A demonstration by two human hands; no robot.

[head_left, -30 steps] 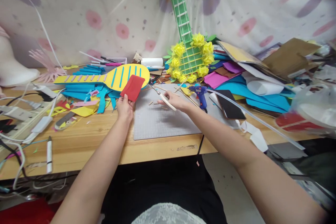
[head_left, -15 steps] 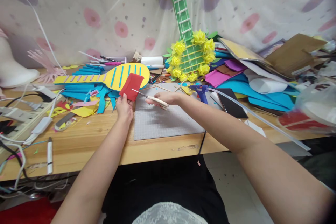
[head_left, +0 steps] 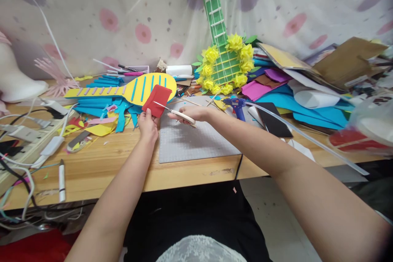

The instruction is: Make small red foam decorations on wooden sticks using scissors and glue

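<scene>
Pinched in my left hand (head_left: pixel 148 125) is the lower edge of a red sheet (head_left: pixel 160 95), paper or felt, tilted up above the table. My right hand (head_left: pixel 188 114) is closed round the handles of a pair of scissors (head_left: pixel 183 117) with pale grips. The blades point left and lie across the front of the red sheet; whether they are cutting into it I cannot tell. Behind the sheet lies a yellow guitar-shaped piece (head_left: pixel 138 90) with blue and pink strips, partly covered by it. Below my hands is a grey cutting mat (head_left: pixel 196 147).
A blue glue gun (head_left: pixel 237 107) stands right of my right hand. A green guitar with yellow flowers (head_left: pixel 218 28) leans on the back curtain. Coloured sheets (head_left: pixel 319 116) pile up at right; a power strip (head_left: pixel 23 139), cables and a white marker (head_left: pixel 62 182) are at left.
The view has shifted slightly, so most things sit a little further right. Both hands keep their holds, and the scissors remain against the red sheet.
</scene>
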